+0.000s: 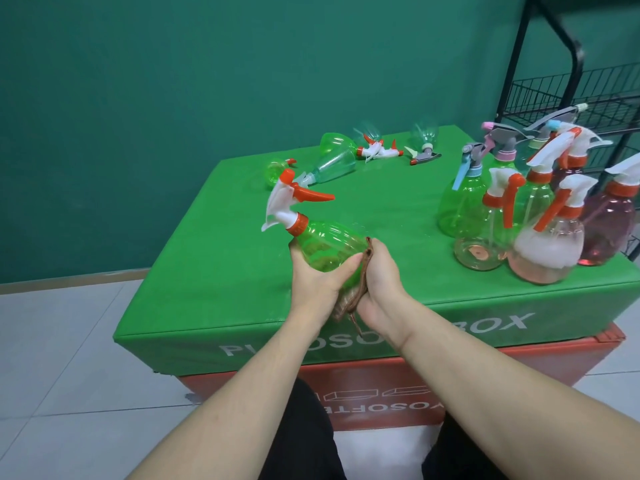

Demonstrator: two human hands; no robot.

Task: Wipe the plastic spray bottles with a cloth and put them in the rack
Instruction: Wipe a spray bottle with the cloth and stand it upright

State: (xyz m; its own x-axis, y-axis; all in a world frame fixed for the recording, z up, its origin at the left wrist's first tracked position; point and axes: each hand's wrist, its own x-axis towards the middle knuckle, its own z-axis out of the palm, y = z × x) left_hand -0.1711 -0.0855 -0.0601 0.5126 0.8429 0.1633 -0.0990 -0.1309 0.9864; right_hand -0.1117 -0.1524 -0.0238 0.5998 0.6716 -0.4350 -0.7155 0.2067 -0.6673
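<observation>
One green bottle [325,245] is held tilted above the near part of the worktop [214,271]. The left hand [317,277] grips its body, and the right hand [375,271] presses one brown cloth [349,299] against its base, fingers curled round the cloth. Roughly eight bottles [519,209] stand clustered at the right edge, overlapping so the count is uncertain. About five bottles [332,164] lie on their sides at the back. One black wire rack [588,91] stands behind the cluster.
</observation>
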